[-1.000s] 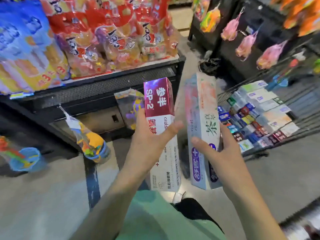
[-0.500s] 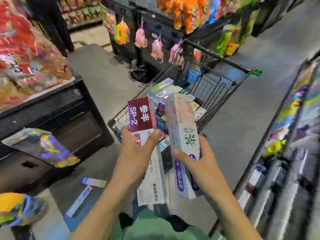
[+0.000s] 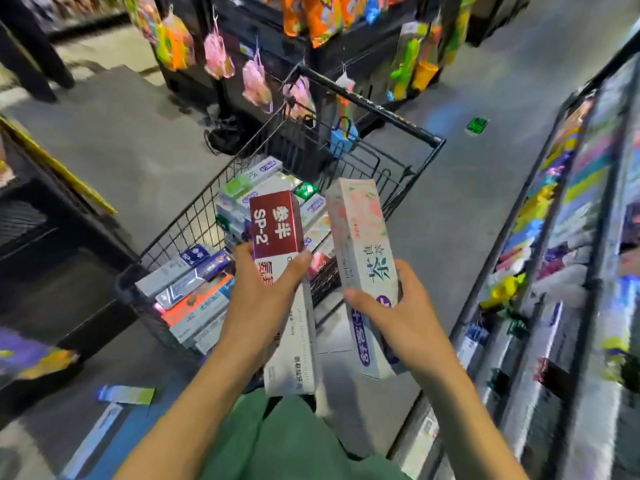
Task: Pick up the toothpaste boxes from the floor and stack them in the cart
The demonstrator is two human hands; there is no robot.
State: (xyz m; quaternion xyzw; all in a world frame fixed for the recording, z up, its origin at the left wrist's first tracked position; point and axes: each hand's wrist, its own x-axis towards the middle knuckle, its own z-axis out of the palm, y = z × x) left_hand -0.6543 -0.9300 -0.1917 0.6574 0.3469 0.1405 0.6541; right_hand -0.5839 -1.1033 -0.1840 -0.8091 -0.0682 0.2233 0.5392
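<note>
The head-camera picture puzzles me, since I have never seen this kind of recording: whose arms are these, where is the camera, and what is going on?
There is no machine here. A person wears a wide-angle camera on the head, looking forward and down, so you see that person's own two arms in a shop aisle. The left hand grips a red and white toothpaste box. The right hand grips a pale flowered toothpaste box. Both boxes are held up in front of a black wire cart, which already holds many stacked toothpaste boxes. On the grey floor at lower left lie two more boxes. Shelves of goods run along the right.
</note>
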